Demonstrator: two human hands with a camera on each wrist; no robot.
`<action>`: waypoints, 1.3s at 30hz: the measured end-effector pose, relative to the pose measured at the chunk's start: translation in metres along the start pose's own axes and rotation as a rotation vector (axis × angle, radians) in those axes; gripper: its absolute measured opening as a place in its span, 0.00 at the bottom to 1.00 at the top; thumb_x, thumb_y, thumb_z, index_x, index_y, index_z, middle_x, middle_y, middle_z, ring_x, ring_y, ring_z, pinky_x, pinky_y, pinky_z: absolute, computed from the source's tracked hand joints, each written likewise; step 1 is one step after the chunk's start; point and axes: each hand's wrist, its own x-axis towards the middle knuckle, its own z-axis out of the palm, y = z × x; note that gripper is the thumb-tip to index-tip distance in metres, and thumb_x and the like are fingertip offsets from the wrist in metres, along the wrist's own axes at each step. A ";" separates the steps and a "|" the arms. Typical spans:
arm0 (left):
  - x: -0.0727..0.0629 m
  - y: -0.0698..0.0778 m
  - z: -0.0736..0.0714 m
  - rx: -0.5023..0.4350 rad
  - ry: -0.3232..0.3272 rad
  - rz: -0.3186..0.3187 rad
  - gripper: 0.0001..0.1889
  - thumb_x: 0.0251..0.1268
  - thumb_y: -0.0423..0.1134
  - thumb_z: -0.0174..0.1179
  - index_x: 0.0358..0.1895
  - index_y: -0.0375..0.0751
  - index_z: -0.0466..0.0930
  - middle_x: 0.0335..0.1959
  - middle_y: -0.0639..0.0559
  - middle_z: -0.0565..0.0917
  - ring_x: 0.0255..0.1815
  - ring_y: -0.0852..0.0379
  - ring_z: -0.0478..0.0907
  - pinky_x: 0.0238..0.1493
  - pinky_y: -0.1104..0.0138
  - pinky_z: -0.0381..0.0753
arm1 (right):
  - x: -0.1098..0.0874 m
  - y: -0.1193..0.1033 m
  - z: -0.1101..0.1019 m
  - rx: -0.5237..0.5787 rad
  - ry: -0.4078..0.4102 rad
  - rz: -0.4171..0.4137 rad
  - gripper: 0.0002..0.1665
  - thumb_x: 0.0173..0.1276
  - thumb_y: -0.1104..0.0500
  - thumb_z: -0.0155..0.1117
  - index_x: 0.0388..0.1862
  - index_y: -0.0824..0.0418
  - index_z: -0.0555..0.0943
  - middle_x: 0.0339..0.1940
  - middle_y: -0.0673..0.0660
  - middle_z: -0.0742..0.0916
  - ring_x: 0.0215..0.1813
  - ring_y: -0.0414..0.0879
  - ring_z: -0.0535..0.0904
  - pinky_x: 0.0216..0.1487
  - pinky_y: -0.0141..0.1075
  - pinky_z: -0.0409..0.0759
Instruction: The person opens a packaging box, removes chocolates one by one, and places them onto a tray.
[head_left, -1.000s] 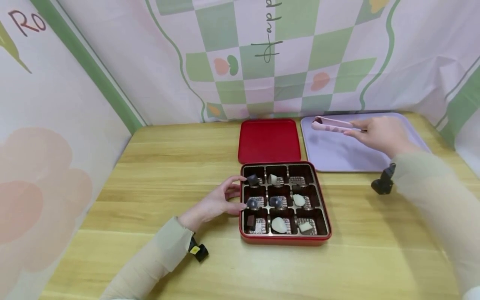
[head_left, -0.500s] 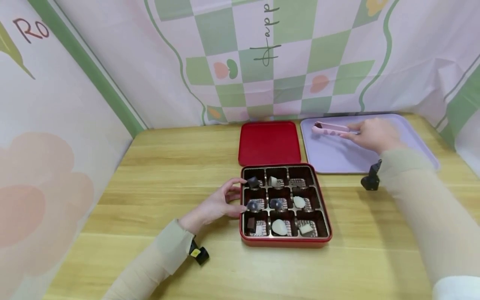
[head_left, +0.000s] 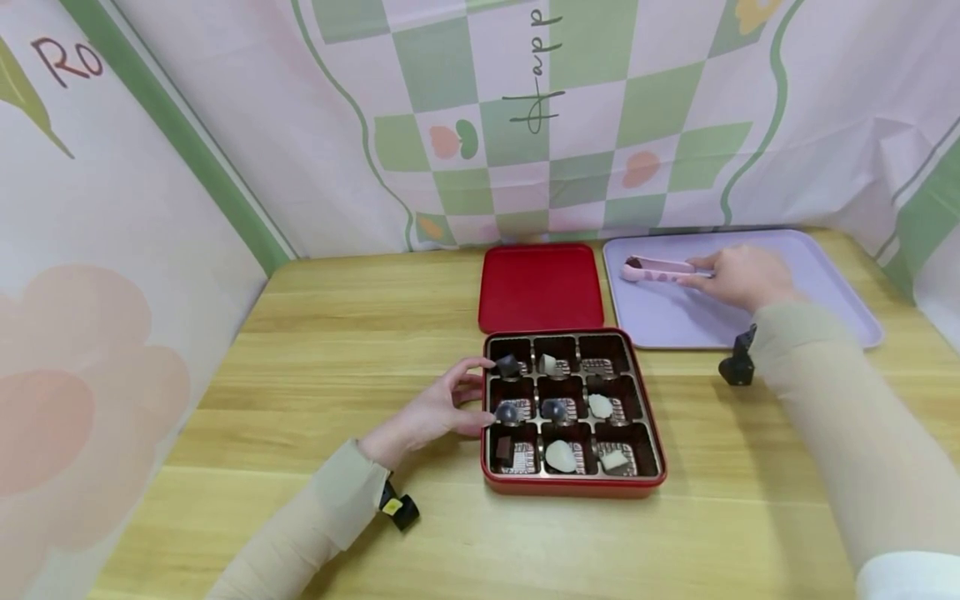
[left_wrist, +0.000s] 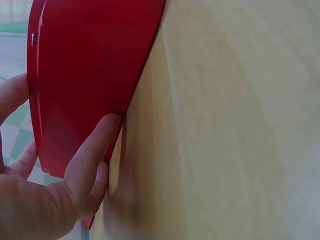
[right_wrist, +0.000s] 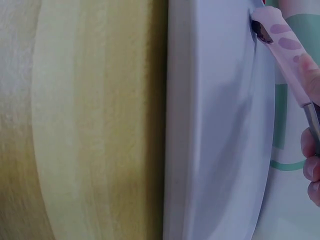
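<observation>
My right hand [head_left: 750, 275] grips a pair of pink tongs [head_left: 660, 272] above the lavender tray [head_left: 840, 308]. Between the tong tips is a dark brown chocolate [right_wrist: 261, 32], close over the tray's left part. A red tin [head_left: 577, 486] with a nine-compartment insert stands on the table. My left hand [head_left: 431, 412] rests spread fingers and thumb against its left side wall. Eight compartments each hold one piece, such as a black cube [head_left: 507, 365], dark balls [head_left: 553, 409] and a white oval piece [head_left: 560, 456]. The back right compartment has no piece in it.
A red lid [head_left: 540, 287] lies flat behind the tin, just left of the tray. A patterned curtain [head_left: 517, 125] hangs along the table's back edge. Each wrist wears a small black camera [head_left: 738, 362]. The wooden table [head_left: 322, 333] extends to the left.
My right hand has lowered the tongs with the dark chocolate toward the tray, and its forearm has shifted left. My left hand stays at the tin. The head view has shifted slightly.
</observation>
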 end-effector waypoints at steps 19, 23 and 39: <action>0.001 0.001 -0.001 0.045 -0.004 0.015 0.37 0.54 0.23 0.62 0.67 0.50 0.60 0.65 0.36 0.63 0.66 0.40 0.63 0.55 0.58 0.81 | -0.008 0.000 -0.013 0.029 0.094 -0.058 0.40 0.62 0.34 0.58 0.61 0.62 0.74 0.30 0.73 0.82 0.23 0.53 0.72 0.21 0.44 0.70; 0.001 0.000 -0.001 0.037 -0.004 0.009 0.37 0.55 0.23 0.62 0.67 0.50 0.60 0.65 0.36 0.63 0.66 0.40 0.63 0.52 0.58 0.83 | -0.012 -0.003 -0.014 0.033 0.151 -0.083 0.37 0.61 0.36 0.61 0.60 0.62 0.76 0.42 0.76 0.82 0.22 0.52 0.71 0.18 0.42 0.68; 0.000 0.000 0.000 0.025 0.006 0.002 0.38 0.55 0.22 0.61 0.68 0.51 0.60 0.65 0.36 0.63 0.66 0.40 0.63 0.50 0.58 0.84 | -0.034 -0.008 -0.033 -0.023 0.323 -0.241 0.30 0.57 0.44 0.69 0.54 0.61 0.81 0.35 0.65 0.87 0.20 0.47 0.73 0.22 0.45 0.72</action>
